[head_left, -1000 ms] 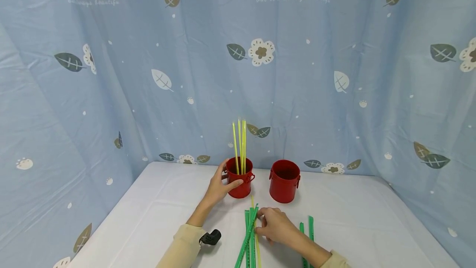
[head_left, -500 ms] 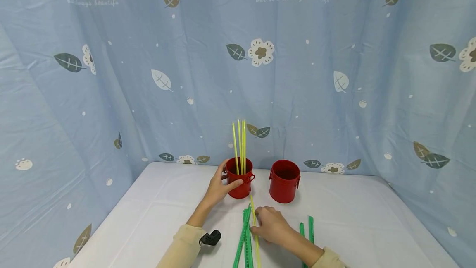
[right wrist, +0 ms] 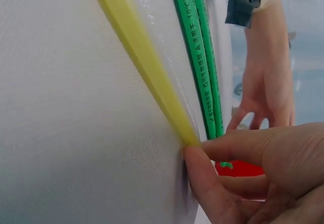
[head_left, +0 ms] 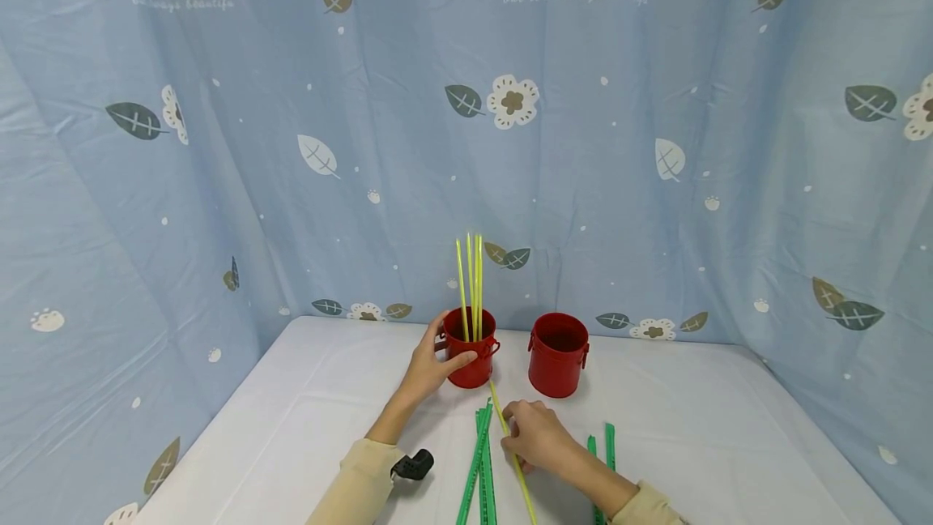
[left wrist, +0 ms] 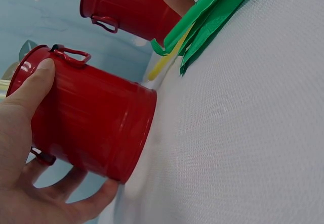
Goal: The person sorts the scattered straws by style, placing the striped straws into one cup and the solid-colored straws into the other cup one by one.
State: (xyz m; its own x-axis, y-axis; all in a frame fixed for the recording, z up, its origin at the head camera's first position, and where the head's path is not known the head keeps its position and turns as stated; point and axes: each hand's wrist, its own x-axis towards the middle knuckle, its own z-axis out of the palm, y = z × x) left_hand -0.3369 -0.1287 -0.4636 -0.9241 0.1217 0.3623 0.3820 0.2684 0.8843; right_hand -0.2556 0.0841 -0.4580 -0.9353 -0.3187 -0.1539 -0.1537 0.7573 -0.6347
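Observation:
My left hand (head_left: 426, 364) grips a small red metal bucket (head_left: 470, 371), thumb in front and fingers behind it. Several thin yellow straws (head_left: 470, 282) stand in that bucket. In the left wrist view the bucket (left wrist: 96, 118) has a wire handle near its rim. My right hand (head_left: 541, 437) pinches one more yellow straw (head_left: 523, 488) lying on the table, as the right wrist view shows between thumb and finger on the straw (right wrist: 152, 77). Left of it lie several printed green-wrapped straws (head_left: 481, 468), partly crossed.
A second red bucket (head_left: 557, 363) stands to the right of the first. More green-wrapped straws (head_left: 611, 444) lie beyond my right wrist, partly hidden by the forearm. A white cloth covers the table (head_left: 692, 428); a blue patterned curtain (head_left: 408, 144) hangs behind.
The green-wrapped straws have shifted slightly left. The yellow straw's near end has swung right, away from them, with my right hand on it. My left hand stays on the bucket.

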